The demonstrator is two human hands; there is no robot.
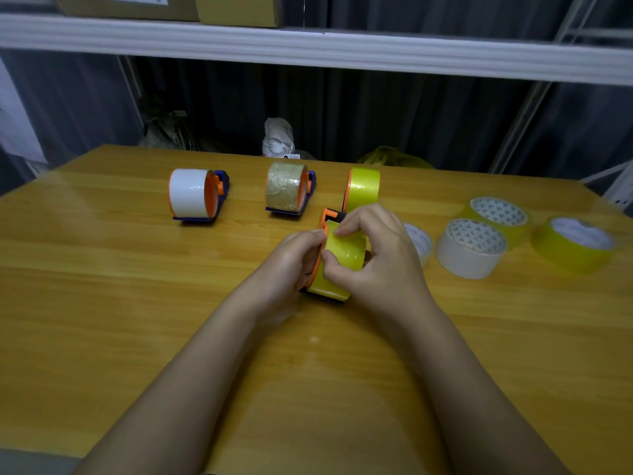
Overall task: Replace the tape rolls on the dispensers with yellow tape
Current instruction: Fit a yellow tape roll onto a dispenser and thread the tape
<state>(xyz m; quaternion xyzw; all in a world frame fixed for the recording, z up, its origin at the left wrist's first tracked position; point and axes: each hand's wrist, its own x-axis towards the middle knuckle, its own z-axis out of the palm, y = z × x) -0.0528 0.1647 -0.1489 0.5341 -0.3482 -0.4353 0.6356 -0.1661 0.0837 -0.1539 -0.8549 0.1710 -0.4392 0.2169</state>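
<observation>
While the wide wooden surface glows a warm honey grain under everything, the action sits dead centre. Both hands are on the dispenser with its fresh yellow tape roll, a glossy, slick-looking band on an orange hub. The left hand curls round the orange side and steadies it; the right hand pinches the roll itself, thumb on the near face and fingertips pressing down on top, just by the orange-and-black head. My read: the roll is light and stiff as a hoop, but that shiny film will slip, so the flat sides and the core are the places to hold, not the sticky tail.

Behind them a second yellow-loaded dispenser stands upright, already done by the look of it. Further left, the brown-tape dispenser and the white-tape dispenser still wait on blue bases. Off to the right lie the spare yellow rolls and a matte white roll, flat on their sides, cardboard cores showing.
</observation>
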